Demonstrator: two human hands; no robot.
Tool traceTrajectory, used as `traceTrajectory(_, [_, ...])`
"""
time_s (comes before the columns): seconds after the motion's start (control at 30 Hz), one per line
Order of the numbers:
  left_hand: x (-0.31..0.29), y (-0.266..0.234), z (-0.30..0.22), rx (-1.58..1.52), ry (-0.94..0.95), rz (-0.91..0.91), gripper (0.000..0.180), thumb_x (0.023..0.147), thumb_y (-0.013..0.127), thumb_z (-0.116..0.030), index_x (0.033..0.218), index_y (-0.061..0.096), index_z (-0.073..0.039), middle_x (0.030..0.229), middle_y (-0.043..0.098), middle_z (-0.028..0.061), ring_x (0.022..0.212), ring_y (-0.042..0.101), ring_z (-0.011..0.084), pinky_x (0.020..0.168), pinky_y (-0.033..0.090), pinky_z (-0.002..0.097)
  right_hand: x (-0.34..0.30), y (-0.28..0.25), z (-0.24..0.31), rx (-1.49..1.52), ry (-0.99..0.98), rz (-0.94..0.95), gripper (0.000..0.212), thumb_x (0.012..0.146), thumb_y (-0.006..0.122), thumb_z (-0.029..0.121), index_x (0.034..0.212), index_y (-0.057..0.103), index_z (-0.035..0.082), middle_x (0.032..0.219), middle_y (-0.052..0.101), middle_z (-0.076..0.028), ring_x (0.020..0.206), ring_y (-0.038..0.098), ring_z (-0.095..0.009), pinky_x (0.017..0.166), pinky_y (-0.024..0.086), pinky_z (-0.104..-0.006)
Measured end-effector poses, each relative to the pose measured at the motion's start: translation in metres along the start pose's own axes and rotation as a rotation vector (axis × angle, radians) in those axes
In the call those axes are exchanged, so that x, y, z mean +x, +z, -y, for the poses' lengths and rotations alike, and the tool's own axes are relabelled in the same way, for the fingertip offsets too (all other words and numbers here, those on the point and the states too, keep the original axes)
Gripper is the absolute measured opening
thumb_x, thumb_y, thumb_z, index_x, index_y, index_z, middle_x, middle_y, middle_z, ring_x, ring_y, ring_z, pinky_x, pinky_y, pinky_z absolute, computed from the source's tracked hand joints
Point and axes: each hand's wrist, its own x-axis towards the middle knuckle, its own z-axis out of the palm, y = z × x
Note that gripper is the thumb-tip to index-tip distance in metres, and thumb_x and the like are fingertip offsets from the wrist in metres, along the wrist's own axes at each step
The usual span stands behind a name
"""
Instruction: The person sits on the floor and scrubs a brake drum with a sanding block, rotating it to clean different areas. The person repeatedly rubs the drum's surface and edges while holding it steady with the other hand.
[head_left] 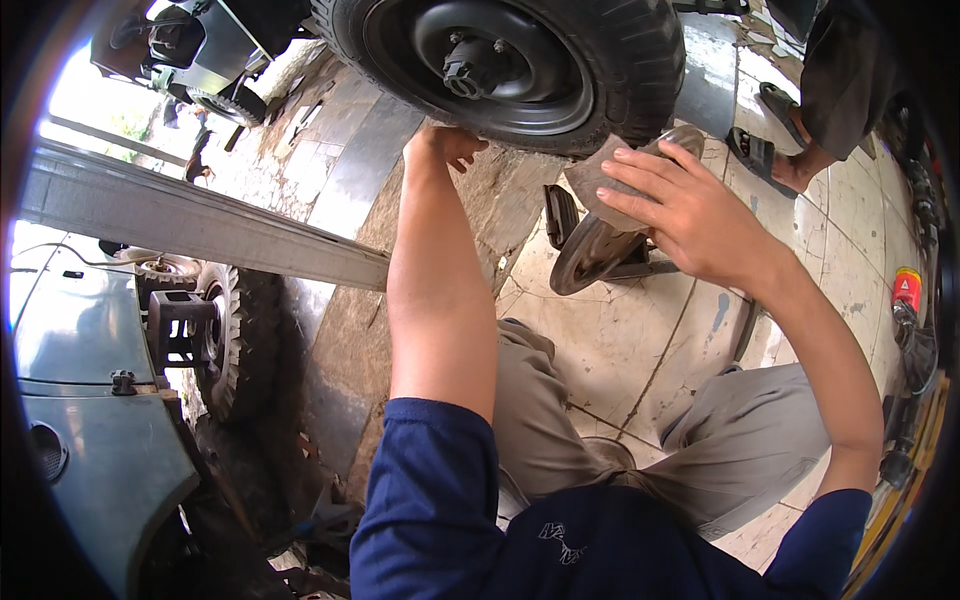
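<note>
In front of me, my right hand (690, 220) presses a brown sheet that looks like sandpaper (600, 185) with fingers stretched over it. Beneath that sheet is a round, worn metal disc (585, 255), tilted on edge near the tiled floor; the hand and sheet hide part of it. My left hand (447, 147) is just under the big black tyre (650, 75), its fingers loosely bent and apart, with nothing visible in them. Whether it touches the tyre I cannot tell. A dark rectangular part (562, 215) stands beside the disc.
A grey metal beam (200, 205) crosses from the left toward my left forearm. Below it are a blue-grey vehicle body (90, 330) and a knobbly tyre (240, 340). Another person's sandaled foot (790, 170) is at the far right, and a red can (906, 288) stands nearer.
</note>
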Motion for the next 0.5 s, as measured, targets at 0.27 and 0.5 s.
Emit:
traceTrajectory(0.27, [0.009, -0.002, 0.002, -0.010, -0.018, 0.020, 0.065, 0.097, 0.046, -0.057, 0.150, 0.039, -0.020, 0.148, 0.051, 0.0082, 0.130, 0.055, 0.0248, 0.105, 0.047, 0.0449, -0.001, 0.005, -0.019, -0.075, 0.127, -0.101, 0.044, 0.092, 0.060, 0.015, 0.136, 0.057, 0.010, 0.143, 0.054, -0.010, 0.135, 0.048, -0.026, 0.114, 0.034, -0.0476])
traceTrajectory(0.5, [0.002, 0.001, -0.012, 0.018, 0.016, -0.028, 0.063, 0.097, 0.047, -0.056, 0.148, 0.042, -0.019, 0.145, 0.054, 0.0073, 0.125, 0.059, 0.0230, 0.103, 0.047, 0.0436, -0.013, 0.004, -0.051, -0.014, 0.191, -0.203, 0.036, 0.098, 0.055, 0.017, 0.134, 0.060, 0.013, 0.136, 0.061, -0.010, 0.129, 0.055, -0.025, 0.111, 0.039, -0.0467])
